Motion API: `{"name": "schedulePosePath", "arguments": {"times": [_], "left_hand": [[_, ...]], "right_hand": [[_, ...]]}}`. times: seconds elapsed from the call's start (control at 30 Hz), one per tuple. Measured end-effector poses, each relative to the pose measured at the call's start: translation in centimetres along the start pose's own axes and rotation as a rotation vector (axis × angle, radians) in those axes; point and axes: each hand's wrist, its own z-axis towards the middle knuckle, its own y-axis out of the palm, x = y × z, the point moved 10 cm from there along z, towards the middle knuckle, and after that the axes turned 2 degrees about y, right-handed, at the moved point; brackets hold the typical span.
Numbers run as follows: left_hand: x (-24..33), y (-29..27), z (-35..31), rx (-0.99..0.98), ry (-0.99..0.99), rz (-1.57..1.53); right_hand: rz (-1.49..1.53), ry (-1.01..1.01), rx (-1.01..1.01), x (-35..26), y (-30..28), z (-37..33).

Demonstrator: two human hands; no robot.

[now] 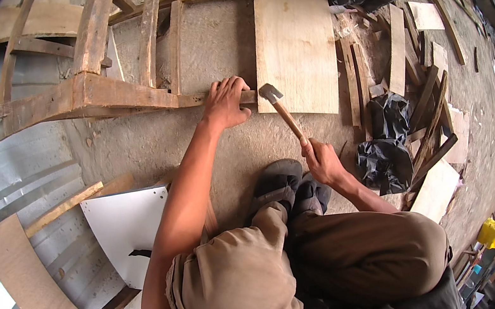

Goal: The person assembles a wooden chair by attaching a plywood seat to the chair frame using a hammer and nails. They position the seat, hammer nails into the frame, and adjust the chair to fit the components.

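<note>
The right hand (324, 161) wraps its fingers round a hammer (287, 118), its head beside a rail (191, 100) of the wooden frame (130, 96), apparently over a plywood panel (294, 39); the left hand (227, 102) clasps that rail.

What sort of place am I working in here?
Probably a rough woodworking shop or shed: your left hand is on a wooden frame, your right hand holds a hammer, and loose wood pieces lie scattered on the floor.
</note>
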Motion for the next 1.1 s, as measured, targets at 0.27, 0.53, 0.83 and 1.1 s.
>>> {"name": "schedulePosePath", "arguments": {"times": [0.27, 0.53, 0.83, 1.1], "left_hand": [[-0.1, 1.0, 0.7, -0.021, 0.051, -0.006], [0.8, 1.8, 2.5, 0.087, -0.136, -0.051], [1.2, 1.1, 3.1, 0.325, -0.314, -0.282], [17.5, -0.9, 4.1, 0.428, 0.445, -0.05]], "right_hand": [[0.116, -0.012, 0.012, 1.9, -0.4, -0.7], [-0.343, -0.418, 0.188, 7.0, -4.7, -3.8], [-0.121, -0.675, 0.569, 3.1, -7.8, -6.5], [0.299, -0.216, 1.057, 11.4, -17.6, -10.5]]}}
